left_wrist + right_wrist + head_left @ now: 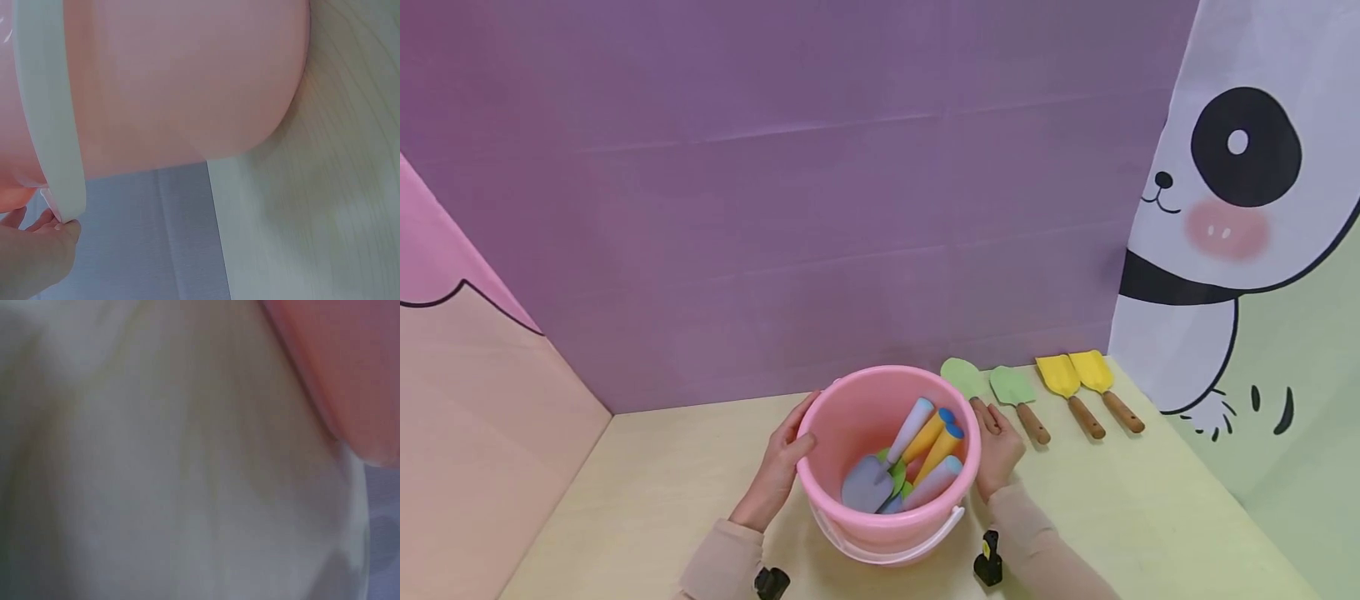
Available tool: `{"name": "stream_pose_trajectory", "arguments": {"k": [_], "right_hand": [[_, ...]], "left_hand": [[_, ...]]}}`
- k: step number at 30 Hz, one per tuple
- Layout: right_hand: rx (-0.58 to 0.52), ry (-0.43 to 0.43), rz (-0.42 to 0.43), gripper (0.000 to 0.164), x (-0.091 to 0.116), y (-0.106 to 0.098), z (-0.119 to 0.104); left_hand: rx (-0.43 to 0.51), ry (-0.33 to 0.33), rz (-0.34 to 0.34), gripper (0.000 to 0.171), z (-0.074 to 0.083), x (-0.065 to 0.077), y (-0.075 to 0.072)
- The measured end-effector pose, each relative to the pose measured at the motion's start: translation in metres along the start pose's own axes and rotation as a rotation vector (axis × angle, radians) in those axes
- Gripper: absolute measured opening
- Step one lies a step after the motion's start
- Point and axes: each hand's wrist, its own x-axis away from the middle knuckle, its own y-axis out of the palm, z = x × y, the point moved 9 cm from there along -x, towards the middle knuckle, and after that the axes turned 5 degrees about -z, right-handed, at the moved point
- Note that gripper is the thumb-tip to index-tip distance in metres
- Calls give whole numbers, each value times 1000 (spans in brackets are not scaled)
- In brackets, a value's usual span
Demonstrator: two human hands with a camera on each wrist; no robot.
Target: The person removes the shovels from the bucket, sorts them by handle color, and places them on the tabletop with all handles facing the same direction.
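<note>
A pink bucket [891,521] with a white carrying handle [891,552] holds several small garden tools, among them a grey-blue trowel [868,485] and orange handles [942,454]. My left hand [778,467] grips its left rim, thumb over the edge. In the left wrist view, the fingers [37,250] show by the end of the white handle. At the bucket's right side, my right hand [1002,450] has curled fingers around the wooden handle of a light green shovel [961,377], partly hidden by them. The right wrist view shows only blurred tabletop and the bucket's wall [356,369].
Right of my right hand, another green shovel [1012,386] and two yellow shovels [1058,375] with wooden handles lie in a row on the pale wooden table [685,467]. A purple backdrop [775,208] stands behind, with a panda-printed panel [1210,250] on the right.
</note>
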Motion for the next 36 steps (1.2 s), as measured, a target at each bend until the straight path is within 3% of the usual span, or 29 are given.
{"name": "stream_pose_trajectory", "arguments": {"k": [4, 10, 20, 26, 36], "right_hand": [[100, 17, 40, 46, 1, -4, 8], [98, 48, 76, 44, -2, -6, 19], [204, 141, 35, 40, -4, -11, 31], [283, 121, 40, 37, -5, -9, 32], [357, 197, 37, 46, -9, -12, 40]], "left_hand": [[3, -5, -2, 57, -1, -1, 1], [2, -6, -6, 58, -1, -2, 0], [-13, -17, -8, 58, -2, -2, 0], [-5, -17, 10, 58, -2, -1, -3], [19, 3, -6, 59, -2, -1, 0]]}}
